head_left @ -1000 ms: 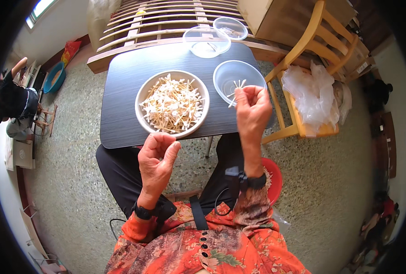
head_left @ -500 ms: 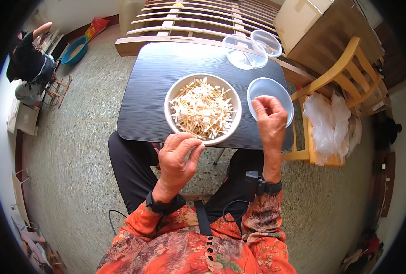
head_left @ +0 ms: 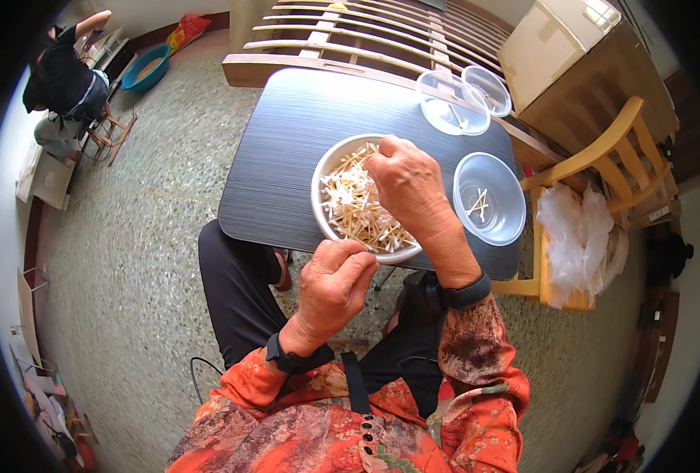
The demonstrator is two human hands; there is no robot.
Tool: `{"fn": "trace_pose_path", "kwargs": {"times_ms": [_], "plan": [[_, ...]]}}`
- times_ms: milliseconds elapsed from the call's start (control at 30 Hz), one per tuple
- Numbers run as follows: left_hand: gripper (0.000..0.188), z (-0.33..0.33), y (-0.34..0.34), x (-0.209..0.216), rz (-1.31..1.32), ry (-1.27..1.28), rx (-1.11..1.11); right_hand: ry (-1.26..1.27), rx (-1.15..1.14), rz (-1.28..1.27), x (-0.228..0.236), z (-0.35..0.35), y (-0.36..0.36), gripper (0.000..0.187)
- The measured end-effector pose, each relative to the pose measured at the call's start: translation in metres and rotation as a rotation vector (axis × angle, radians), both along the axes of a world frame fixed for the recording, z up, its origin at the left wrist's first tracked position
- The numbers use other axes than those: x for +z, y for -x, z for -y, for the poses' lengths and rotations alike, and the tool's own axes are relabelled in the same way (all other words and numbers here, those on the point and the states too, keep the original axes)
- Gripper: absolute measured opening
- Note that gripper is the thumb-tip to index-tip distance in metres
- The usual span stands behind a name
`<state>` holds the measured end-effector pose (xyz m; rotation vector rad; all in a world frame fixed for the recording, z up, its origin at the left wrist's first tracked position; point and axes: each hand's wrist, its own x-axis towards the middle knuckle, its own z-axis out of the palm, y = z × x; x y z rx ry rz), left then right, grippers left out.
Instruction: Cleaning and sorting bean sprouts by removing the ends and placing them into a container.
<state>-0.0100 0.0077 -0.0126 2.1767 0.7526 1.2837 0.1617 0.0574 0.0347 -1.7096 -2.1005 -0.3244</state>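
A white round bowl (head_left: 318, 201) heaped with cotton swabs (head_left: 355, 206) sits at the near edge of the dark table. My left hand (head_left: 332, 285) is at the bowl's near side, its thumb and fingers pinched together at the rim. Over the bowl's right part reaches my right hand (head_left: 410, 183), fingers closed and pointing down at the swabs. Its fingertips are mostly hidden behind the back of the hand, so what they pinch does not show. Right of the bowl, a bluish translucent tub (head_left: 501, 213) contains a few loose swabs (head_left: 478, 205).
Two clear plastic tubs (head_left: 454, 106) (head_left: 488, 85) stand at the far right of the dark table (head_left: 275, 165). Beyond lies a slatted wooden frame (head_left: 350, 35). A wooden chair (head_left: 590, 146) with plastic bags (head_left: 574, 236) and a cardboard box (head_left: 578, 71) are at right. Another person (head_left: 70, 79) sits far left.
My right hand has moved left from over the bluish tub to the bowl of swabs. Swabs in that tub are now visible. My left hand stays at the bowl's rim; the whole view has shifted slightly.
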Motion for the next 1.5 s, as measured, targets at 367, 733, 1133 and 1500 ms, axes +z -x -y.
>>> {"fn": "trace_pose_path", "kwargs": {"times_ms": [367, 733, 1133, 1500], "plan": [[0.017, -0.003, 0.002, 0.004, 0.002, -0.004, -0.015, 0.091, -0.078, 0.051, 0.004, 0.000, 0.003, 0.004], [0.015, -0.002, 0.003, 0.006, -0.007, 0.002, -0.046, 0.234, -0.145, -1.204, 0.003, 0.063, 0.012, 0.007], [0.010, 0.003, 0.010, 0.014, 0.374, 0.627, -0.159, 0.127, -0.020, -2.256, -0.027, 0.103, 0.045, 0.011], [0.016, 0.021, 0.005, 0.012, 0.415, 0.723, -0.149, 0.071, -0.075, -2.180, -0.029, 0.114, 0.065, 0.011]]}}
